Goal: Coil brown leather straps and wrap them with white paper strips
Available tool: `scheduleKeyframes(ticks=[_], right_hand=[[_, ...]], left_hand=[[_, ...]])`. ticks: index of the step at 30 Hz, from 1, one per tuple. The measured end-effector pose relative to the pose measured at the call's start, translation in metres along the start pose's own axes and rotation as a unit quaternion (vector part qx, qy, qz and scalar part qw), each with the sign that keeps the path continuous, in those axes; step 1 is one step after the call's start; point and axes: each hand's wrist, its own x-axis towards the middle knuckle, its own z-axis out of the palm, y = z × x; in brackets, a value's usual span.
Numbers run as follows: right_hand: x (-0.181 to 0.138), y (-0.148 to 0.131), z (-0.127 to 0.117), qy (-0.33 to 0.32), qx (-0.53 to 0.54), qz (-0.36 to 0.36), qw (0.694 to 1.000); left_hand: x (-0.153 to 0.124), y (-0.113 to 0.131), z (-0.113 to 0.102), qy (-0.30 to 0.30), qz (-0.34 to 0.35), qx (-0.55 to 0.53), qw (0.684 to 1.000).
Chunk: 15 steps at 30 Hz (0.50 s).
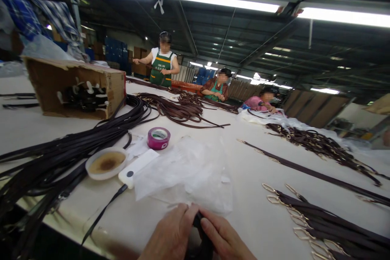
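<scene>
Between the two hands, at the near table edge, a dark strap piece [202,233] is pinched: the left hand [170,233] closes on it from one side, the right hand [227,239] from the other, fingertips meeting over it. Most of the piece lies below the frame edge, so its form cannot be told.

Just beyond the grip lies a crumpled clear plastic sheet [185,170]. Further out and to the left of the grip sit a white oblong device [137,167], a shallow dish of brownish liquid [106,163] and a roll of purple tape [158,137]. A long bundle of dark straps [76,146] runs away to the far left, toward an open cardboard box [76,89]. To the right of the grip, straps with gold-coloured buckles [307,219] lie fanned out.

Judgement: the step in hand appears to be working or fitting one strap end by finger pressure. The next move likely calls for a steady two-handed pinch, keeping the piece clear of the plastic.

Three other people work at the far side.
</scene>
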Motion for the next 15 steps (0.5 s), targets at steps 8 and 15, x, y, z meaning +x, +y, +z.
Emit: scheduleKeyframes(ticks=[8, 15], right_hand=[[0.006, -0.002, -0.004, -0.023, 0.193, 0.117, 0.974], [0.011, 0.008, -0.001, -0.010, 0.304, 0.153, 0.940]], left_hand=[[0.003, -0.009, -0.002, 0.022, 0.131, -0.013, 0.991], [0.007, 0.005, -0.012, 0.010, 0.001, -0.167, 0.986]])
